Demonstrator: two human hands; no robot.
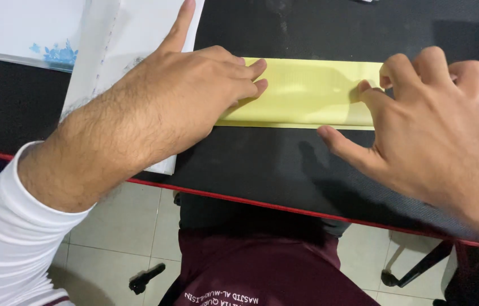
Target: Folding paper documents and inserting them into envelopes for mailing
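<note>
Pressing: both hands are flattening a folded yellow paper strip [307, 93] that is lying on the black desk [262, 158].
Left grip: the left hand [183, 96] is lying palm down, its fingers together and resting flat on the strip's left end, with the index finger pointing away over the white sheets [132, 34]. It's not clamped on anything.
Right grip: the right hand [437, 124] is bending its fingertips [364, 88] onto the strip's right end, thumb spread out on the desk just below. Pressing, not pinching.
Around: white papers are sitting at the desk's far left, touching the left hand's side.
Below: the red desk edge [251, 201], tiled floor [120, 226] and a maroon shirt [262, 272] are showing.
</note>
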